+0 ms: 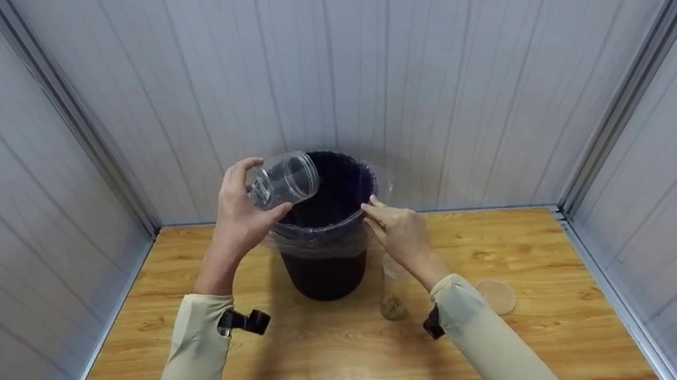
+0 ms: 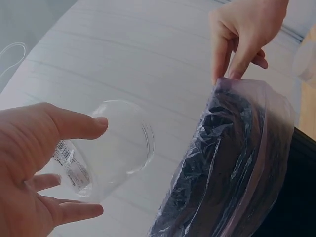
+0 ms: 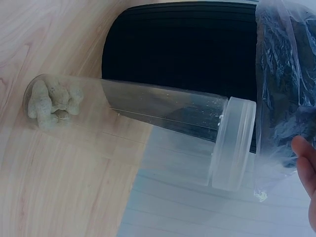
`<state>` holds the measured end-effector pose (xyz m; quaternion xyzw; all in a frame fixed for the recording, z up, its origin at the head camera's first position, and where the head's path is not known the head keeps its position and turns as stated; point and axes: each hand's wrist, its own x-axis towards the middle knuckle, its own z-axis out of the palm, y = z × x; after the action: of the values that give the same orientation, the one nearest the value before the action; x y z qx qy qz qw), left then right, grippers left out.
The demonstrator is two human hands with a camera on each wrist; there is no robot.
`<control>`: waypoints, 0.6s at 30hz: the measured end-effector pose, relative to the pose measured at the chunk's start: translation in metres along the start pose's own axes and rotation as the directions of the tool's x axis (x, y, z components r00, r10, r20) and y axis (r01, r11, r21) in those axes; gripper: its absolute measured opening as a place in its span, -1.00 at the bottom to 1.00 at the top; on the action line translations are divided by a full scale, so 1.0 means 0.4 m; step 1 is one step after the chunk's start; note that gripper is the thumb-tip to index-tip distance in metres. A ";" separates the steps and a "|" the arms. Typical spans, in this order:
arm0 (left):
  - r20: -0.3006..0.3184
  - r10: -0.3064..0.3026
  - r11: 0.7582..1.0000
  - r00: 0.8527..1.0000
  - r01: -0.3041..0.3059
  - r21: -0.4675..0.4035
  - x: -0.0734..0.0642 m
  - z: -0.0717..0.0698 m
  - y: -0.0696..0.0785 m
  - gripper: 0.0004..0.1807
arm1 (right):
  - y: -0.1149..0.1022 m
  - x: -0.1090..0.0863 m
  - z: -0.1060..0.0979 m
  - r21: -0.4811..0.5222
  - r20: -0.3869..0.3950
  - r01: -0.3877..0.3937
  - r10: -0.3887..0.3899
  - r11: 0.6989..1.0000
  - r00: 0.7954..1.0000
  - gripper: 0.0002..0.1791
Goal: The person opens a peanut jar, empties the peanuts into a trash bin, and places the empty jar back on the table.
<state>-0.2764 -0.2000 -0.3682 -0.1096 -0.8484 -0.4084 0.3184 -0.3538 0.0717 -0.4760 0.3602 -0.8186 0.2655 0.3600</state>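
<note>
My left hand [image 1: 238, 209] grips a clear plastic jar [image 1: 284, 179] around its base end, thumb on one side and fingers on the other. The jar is tilted, its open mouth toward the top of a black trash bin [image 1: 327, 277]. A printed label with a barcode [image 2: 74, 168] shows on the jar's bottom in the left wrist view; the jar looks empty. Folded over the bin's rim is a thin purplish trash bag [image 2: 217, 158]. On the bin's right side, my right hand [image 1: 403, 234] pinches the edge of that bag between thumb and fingers.
Right beside the bin stands a tall clear jar [image 3: 163, 128] with a whitish cap [image 3: 233, 143] and several unshelled peanuts [image 3: 52, 101] at its bottom. Farther right, a round translucent lid [image 1: 496, 296] lies on the wood-look surface [image 1: 327, 372]. Pale panelled walls [image 1: 418, 83] enclose the back and sides.
</note>
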 end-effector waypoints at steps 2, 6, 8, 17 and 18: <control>-0.011 -0.024 1.000 1.000 0.024 0.018 -0.004 0.001 0.000 -0.17 | -0.001 -0.001 0.000 0.008 0.007 -0.002 0.002 1.000 1.000 -0.71; -0.031 -0.110 0.991 0.993 0.112 0.069 -0.010 0.005 0.000 -0.12 | -0.003 -0.001 0.000 0.014 0.022 -0.014 0.013 1.000 1.000 -0.69; -0.050 -0.141 0.985 0.989 0.145 0.089 -0.011 0.006 0.000 -0.08 | -0.004 0.003 -0.001 0.012 0.034 -0.015 0.015 1.000 0.999 -0.70; -0.173 -0.055 0.984 0.983 0.083 0.158 -0.025 0.007 -0.019 -0.09 | 0.001 0.010 0.004 -0.005 0.030 -0.006 0.006 1.000 1.000 -0.71; -0.189 -0.046 0.984 0.981 0.078 0.163 -0.030 0.007 -0.023 -0.09 | 0.001 0.009 0.006 0.000 0.028 -0.004 0.004 1.000 1.000 -0.71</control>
<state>-0.2724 -0.2031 -0.3828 -0.0173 -0.8501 -0.3527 0.3907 -0.3567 0.0691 -0.4747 0.3623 -0.8243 0.2612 0.3478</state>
